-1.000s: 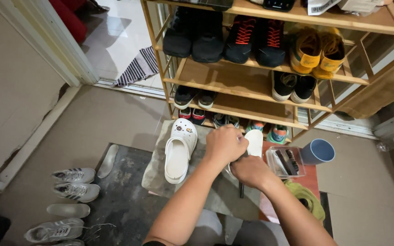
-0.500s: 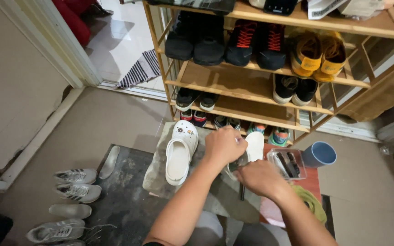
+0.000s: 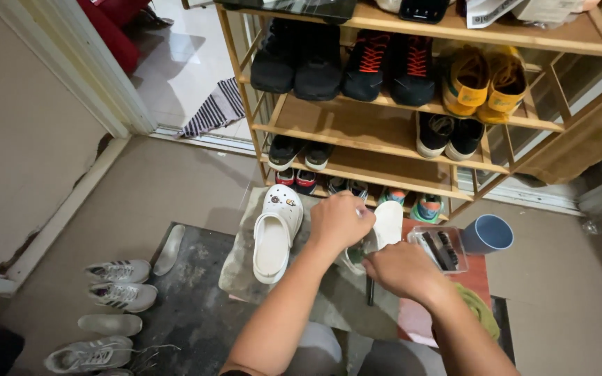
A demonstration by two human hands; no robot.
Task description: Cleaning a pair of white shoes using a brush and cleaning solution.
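Hands: left hand was closed over the heel end of a white clog, and right hand was closed on something small at that shoe; what it pinched could not be told.
Shoe in hand: the white clog lay on the grey cloth, just in front of the wooden shoe rack.
Other shoe: a second white clog lay on the cloth too, just left of the held clog, with no hand on it.
Work so far: one clog was being handled; whether either was clean could not be told.
Clear box: a see-through box sat near the rack's foot, right of the held clog, with a dark brush-like thing inside.
Cup: a blue cup stood right of the box; its inside could not be seen.
Rack: pairs of shoes sat on every shelf.
Floor: grey sneakers lay well apart from the rack, to its left.
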